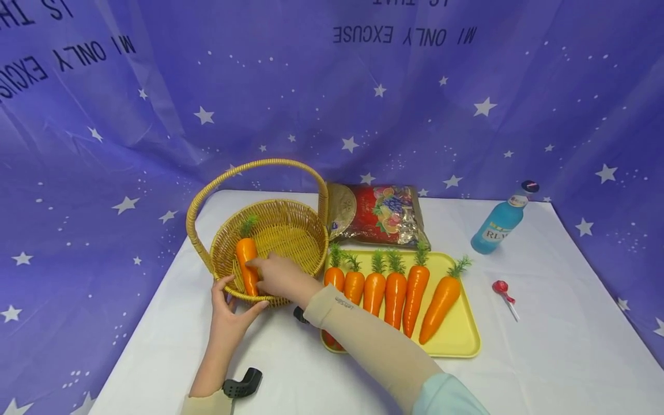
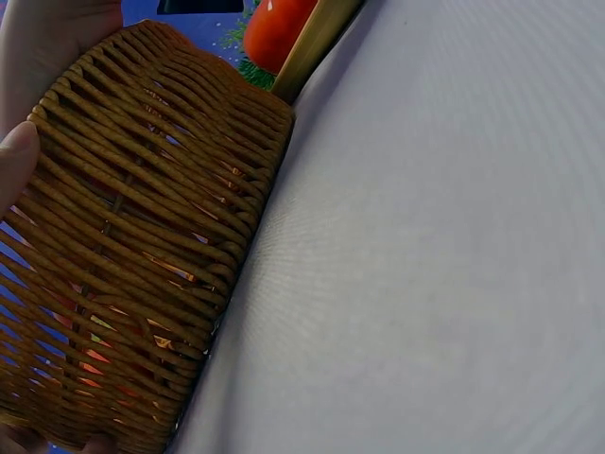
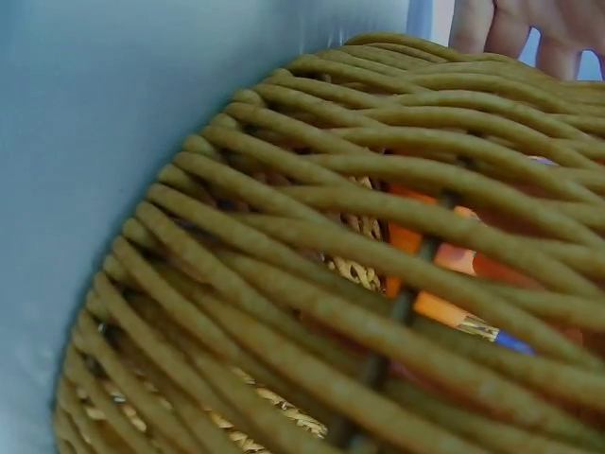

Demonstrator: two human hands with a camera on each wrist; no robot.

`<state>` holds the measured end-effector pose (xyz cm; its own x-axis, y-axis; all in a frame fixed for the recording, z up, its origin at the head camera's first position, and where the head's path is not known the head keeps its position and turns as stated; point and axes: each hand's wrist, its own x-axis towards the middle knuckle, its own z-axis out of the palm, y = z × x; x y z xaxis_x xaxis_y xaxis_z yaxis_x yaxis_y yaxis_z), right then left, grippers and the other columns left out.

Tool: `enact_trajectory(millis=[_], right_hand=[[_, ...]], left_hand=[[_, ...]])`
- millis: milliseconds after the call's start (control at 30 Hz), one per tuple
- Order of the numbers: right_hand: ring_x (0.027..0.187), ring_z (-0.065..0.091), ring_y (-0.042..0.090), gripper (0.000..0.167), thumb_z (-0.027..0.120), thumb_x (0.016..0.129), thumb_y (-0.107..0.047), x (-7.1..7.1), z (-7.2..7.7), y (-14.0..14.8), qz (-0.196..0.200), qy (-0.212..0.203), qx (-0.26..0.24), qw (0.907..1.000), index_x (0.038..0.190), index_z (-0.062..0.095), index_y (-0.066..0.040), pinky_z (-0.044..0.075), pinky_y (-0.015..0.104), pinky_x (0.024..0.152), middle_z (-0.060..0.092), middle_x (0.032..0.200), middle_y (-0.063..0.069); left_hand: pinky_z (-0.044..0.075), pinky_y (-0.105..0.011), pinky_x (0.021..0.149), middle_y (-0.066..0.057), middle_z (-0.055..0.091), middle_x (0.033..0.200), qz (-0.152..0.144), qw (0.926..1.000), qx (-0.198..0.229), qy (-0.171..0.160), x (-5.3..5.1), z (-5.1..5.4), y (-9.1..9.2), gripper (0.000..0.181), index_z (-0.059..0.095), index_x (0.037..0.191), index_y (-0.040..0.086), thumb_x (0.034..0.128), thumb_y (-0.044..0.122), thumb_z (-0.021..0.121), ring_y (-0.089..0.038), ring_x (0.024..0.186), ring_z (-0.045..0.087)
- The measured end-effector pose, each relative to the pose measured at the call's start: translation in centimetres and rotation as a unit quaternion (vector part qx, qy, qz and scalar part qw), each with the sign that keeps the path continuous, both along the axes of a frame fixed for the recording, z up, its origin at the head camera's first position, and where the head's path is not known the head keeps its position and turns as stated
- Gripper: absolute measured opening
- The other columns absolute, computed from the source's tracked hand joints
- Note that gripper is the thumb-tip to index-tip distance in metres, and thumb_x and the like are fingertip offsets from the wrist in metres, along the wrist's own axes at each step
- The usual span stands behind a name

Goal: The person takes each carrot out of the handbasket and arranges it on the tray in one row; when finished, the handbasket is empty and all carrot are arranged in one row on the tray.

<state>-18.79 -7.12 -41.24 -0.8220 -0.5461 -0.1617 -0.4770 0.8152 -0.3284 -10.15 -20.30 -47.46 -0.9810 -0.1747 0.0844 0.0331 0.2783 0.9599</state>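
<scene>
A yellow wicker basket (image 1: 303, 233) with a tall arched handle stands at the table's left. My left hand (image 1: 228, 314) grips its near side, thumb and fingers spread along the rim; in the left wrist view the thumb (image 2: 17, 161) presses the weave. Inside the basket, an orange carrot (image 1: 246, 252) with a green top leans along the left wall. My right hand (image 1: 282, 276) reaches over the near rim and pinches this carrot at its right side; some of its fingers are hidden. Through the weave in the right wrist view, orange patches show.
A yellow tray (image 1: 469, 328) to the basket's right holds several carrots (image 1: 441, 302), partly behind my right forearm. Behind it lies a red and gold packet (image 1: 370, 213). Further right are a blue bottle (image 1: 500, 222) and a red lollipop (image 1: 501, 287). A starry purple cloth hangs behind.
</scene>
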Motion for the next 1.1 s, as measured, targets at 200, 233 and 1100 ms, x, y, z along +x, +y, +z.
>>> enact_trajectory(millis=[200,233,1100], right_hand=[[0.098,0.060,0.016,0.050,0.064,0.093,-0.035,-0.2,0.0,-0.1,0.008,0.006,0.019,0.9998,0.141,0.050,-0.032,0.053,0.027,0.069,0.061,0.121,0.003],[0.101,0.060,0.017,0.050,0.064,0.094,-0.035,-0.2,0.0,-0.1,0.010,0.008,0.020,0.9997,0.141,0.049,-0.032,0.054,0.028,0.072,0.061,0.122,0.002],[0.088,0.063,0.010,0.028,0.065,0.093,-0.031,-1.1,-0.8,-0.6,0.011,0.029,-0.004,0.9995,0.120,0.066,-0.023,0.051,0.023,0.069,0.069,0.104,-0.003]], left_hand=[[0.021,-0.053,0.114,-0.018,0.005,0.154,0.002,0.9999,-0.006,0.010,0.0,-0.1,0.2,0.085,0.023,0.139,0.009,0.0781,0.013,0.082,-0.036,0.143,0.011],[0.021,-0.053,0.114,-0.017,0.006,0.154,0.000,0.9999,-0.006,0.011,0.0,-0.1,0.2,0.085,0.023,0.139,0.009,0.0782,0.013,0.082,-0.036,0.143,0.011],[0.021,-0.053,0.114,-0.018,0.002,0.155,-0.003,0.9999,-0.002,0.010,0.0,-0.2,0.0,0.086,0.022,0.140,0.009,0.0779,0.013,0.082,-0.036,0.143,0.011]])
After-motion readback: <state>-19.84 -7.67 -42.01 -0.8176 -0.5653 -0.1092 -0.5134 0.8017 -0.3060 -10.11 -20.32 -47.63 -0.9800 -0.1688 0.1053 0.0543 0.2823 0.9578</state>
